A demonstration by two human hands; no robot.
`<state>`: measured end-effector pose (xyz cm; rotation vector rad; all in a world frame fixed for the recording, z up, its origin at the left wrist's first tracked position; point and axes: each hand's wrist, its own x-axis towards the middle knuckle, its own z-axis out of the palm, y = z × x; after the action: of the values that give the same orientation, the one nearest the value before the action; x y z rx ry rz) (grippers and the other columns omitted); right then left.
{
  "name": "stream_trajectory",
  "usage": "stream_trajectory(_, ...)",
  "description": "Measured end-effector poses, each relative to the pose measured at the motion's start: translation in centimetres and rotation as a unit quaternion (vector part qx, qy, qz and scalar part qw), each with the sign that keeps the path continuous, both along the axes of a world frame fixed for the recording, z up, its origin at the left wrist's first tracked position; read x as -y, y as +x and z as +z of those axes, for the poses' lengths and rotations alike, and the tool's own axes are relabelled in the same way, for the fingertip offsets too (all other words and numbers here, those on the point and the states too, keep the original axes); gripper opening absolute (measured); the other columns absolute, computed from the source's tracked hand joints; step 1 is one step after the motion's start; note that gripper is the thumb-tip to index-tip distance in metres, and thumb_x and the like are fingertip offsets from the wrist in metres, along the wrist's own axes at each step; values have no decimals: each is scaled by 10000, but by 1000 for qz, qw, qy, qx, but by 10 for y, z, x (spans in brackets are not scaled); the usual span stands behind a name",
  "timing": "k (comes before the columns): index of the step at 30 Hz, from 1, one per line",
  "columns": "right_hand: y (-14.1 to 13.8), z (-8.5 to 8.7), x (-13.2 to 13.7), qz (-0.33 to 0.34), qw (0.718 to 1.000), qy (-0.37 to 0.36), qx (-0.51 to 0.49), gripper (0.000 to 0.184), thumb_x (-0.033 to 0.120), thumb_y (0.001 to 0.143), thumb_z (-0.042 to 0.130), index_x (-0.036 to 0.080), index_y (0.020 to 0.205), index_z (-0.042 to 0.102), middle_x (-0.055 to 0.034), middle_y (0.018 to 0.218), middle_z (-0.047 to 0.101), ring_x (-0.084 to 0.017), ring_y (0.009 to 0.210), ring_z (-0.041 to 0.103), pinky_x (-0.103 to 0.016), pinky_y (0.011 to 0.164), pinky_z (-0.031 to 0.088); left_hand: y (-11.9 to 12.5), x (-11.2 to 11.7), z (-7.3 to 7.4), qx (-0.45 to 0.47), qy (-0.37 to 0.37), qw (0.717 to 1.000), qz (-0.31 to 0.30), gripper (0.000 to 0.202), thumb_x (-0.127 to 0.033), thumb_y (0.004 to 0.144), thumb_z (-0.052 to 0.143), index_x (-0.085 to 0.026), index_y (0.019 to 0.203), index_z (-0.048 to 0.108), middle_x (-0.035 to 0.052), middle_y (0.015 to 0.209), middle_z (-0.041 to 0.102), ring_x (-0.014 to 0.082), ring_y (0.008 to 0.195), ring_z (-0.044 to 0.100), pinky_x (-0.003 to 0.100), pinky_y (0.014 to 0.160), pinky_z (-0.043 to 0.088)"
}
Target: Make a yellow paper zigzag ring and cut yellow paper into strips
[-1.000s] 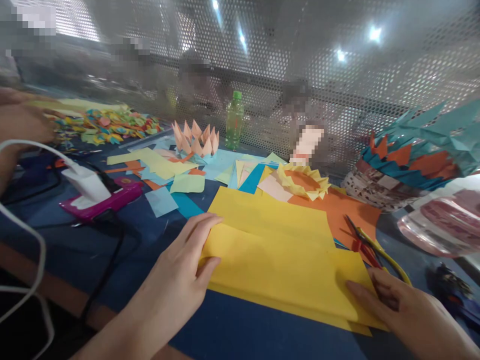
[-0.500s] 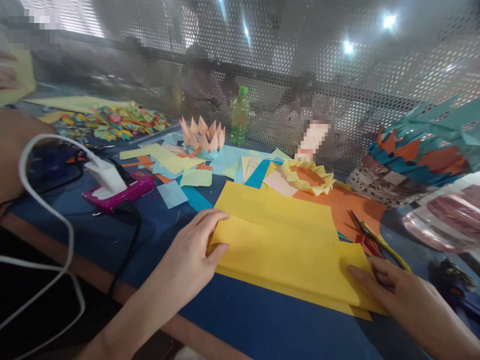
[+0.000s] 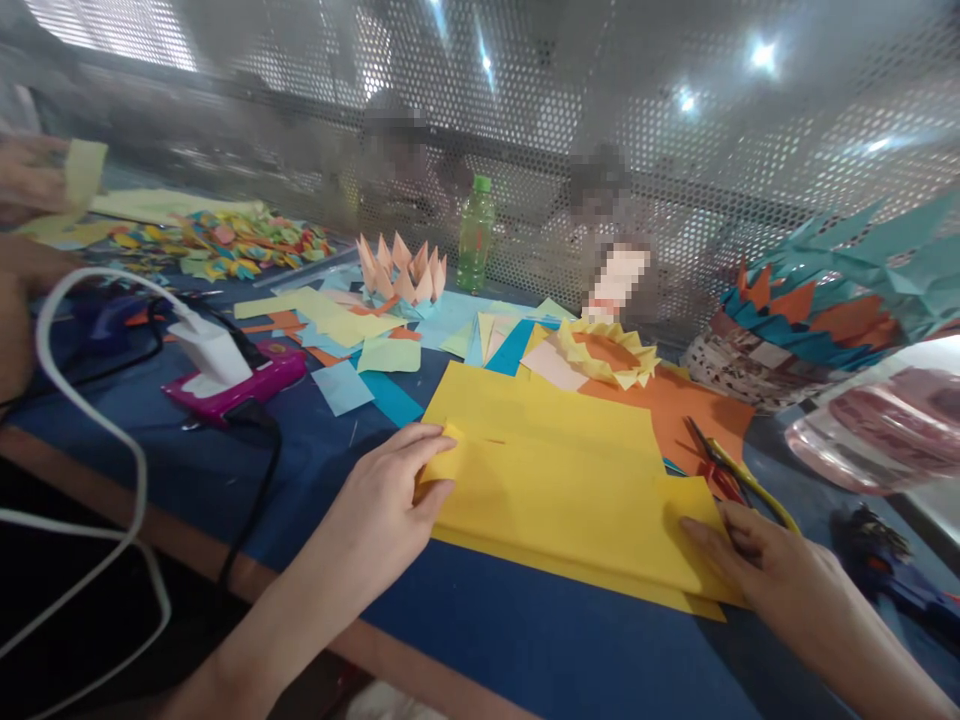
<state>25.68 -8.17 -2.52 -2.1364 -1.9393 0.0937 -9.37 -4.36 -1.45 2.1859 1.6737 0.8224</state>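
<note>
A large yellow paper sheet (image 3: pixel 555 480), folded over on itself, lies on the blue table (image 3: pixel 525 650) in front of me. My left hand (image 3: pixel 386 500) pinches the sheet's left corner between thumb and fingers, and the corner is bent up a little. My right hand (image 3: pixel 757 560) rests at the sheet's lower right corner, fingers curled and pressing the paper down. Just beyond my right hand lie scissors with red and yellow handles (image 3: pixel 731 475).
Orange paper (image 3: pixel 690 410) and a yellow pleated paper ring (image 3: pixel 607 355) lie behind the sheet. Coloured paper scraps (image 3: pixel 352 345), a peach paper crown (image 3: pixel 401 270), a green bottle (image 3: pixel 476 235), a pink device with white charger (image 3: pixel 225 370) and a teal-orange paper basket (image 3: pixel 817 320) surround it. Another person's hands show far left.
My left hand has closed on the sheet's left corner and curled it upward. My right hand stays at the lower right corner. The view shifted slightly.
</note>
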Motion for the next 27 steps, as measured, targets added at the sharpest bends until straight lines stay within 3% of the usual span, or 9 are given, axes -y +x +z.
stream_trajectory(3,-3,3,1,1,999,-40,3,402,543,809,451,227,579,359,56,444,395,-104,404,371,-219,421,307,0,-1,0,-3,-1,1000,0,322,-209,797,498,-184,1081,649,75,1219,626,239,1093,605,368,946,499)
stream_trajectory(13,-7,6,2,-10,999,-38,17,423,584,832,408,232,608,341,53,464,390,-117,428,379,-233,449,280,-1,-1,-2,0,11,1000,8,336,-243,793,490,-162,1081,643,96,1210,625,252,1076,611,399,940,498)
stream_trajectory(27,-7,4,1,-1,1000,-26,13,415,599,815,385,245,600,349,29,443,449,-141,402,436,-252,430,301,2,2,0,-4,9,1000,9,338,-177,814,479,-175,1119,625,70,1231,612,218,1099,597,349,947,492)
